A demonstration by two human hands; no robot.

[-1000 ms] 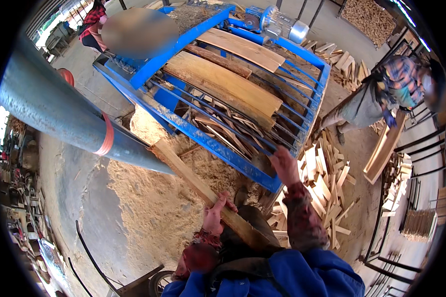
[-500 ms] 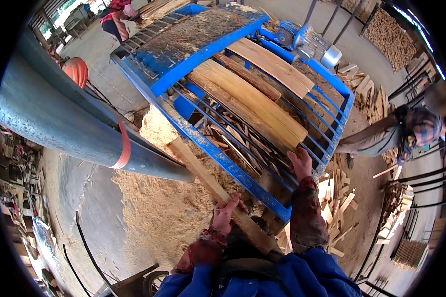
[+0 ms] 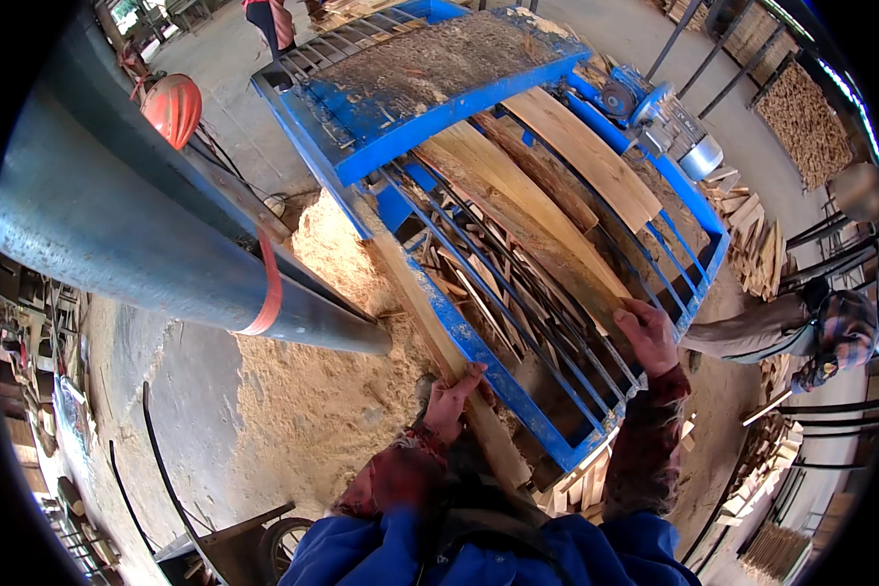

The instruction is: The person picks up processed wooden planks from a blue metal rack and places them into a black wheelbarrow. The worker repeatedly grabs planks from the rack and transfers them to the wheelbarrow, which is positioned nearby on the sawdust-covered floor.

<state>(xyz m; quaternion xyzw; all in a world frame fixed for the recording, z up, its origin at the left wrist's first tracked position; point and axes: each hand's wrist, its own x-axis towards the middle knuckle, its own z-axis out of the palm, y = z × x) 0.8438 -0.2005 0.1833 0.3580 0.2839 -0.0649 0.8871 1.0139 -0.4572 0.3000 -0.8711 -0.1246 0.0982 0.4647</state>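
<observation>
Since the earlier frames, the person's right hand (image 3: 649, 337) has moved up to the near end of the wide board (image 3: 547, 220), and the narrow board (image 3: 415, 303) has come alongside the blue frame (image 3: 542, 428). The left hand (image 3: 449, 402) is closed around the narrow board, thumb across its top; the board slants from near the person's body up toward the frame's left corner. Whether it touches the frame cannot be told. The right hand is partly curled, its fingertips at the wide board's end; whether it grips the wood is unclear. The wide board lies lengthwise over the bars, beside a bark-edged strip (image 3: 542, 176) and another board (image 3: 596, 161) farther right. Thin wood scraps (image 3: 466, 264) show between and below the bars. A motor (image 3: 669, 127) sits on the far right side of the frame. Sawdust (image 3: 313, 391) covers the floor left of the hands, next to a thick grey post (image 3: 146, 244) with a red band (image 3: 267, 293).
</observation>
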